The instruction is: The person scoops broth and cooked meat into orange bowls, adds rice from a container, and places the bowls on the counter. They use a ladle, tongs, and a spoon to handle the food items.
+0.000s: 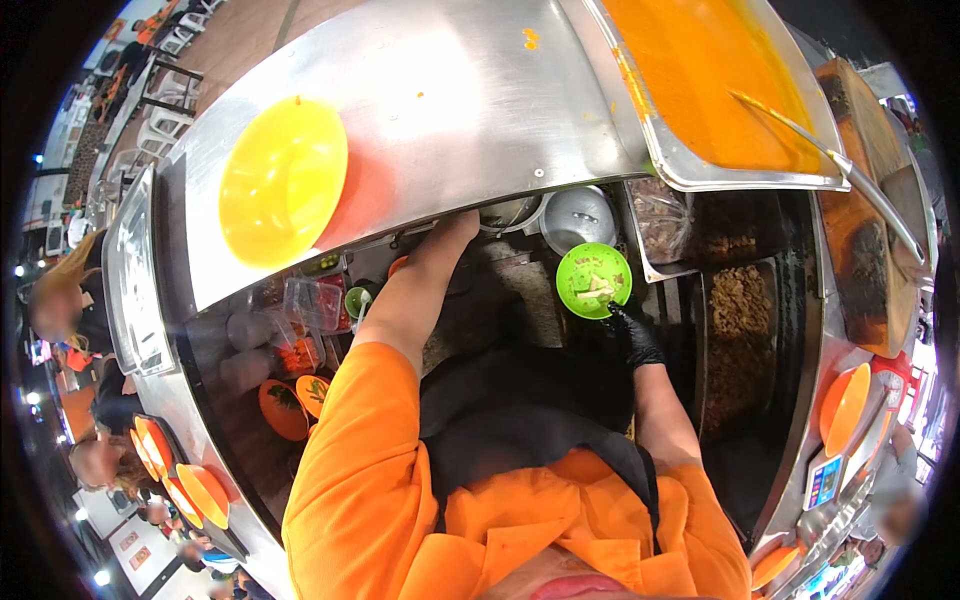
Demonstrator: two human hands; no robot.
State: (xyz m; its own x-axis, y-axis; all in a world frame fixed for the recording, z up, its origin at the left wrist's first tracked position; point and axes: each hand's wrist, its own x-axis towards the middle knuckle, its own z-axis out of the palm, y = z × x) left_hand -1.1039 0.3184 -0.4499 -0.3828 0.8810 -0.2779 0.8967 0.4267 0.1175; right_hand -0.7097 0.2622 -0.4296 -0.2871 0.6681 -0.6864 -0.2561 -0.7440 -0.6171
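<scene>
My right hand, in a black glove, grips the lower rim of a lime-green bowl that holds some pale pieces of food. Just above the bowl is a round metal lid. My left forearm reaches under the edge of the steel counter, and the hand itself is hidden there, close to a metal pot. A large yellow bowl sits on the counter top at the left. To the right of it, a deep steel tray of orange sauce has a ladle across its corner.
Trays of cooked meat lie to the right. Plastic tubs and orange bowls with greens are at lower left. A worn wooden block, a red scale and more orange bowls stand on side counters. People are beyond the left counter.
</scene>
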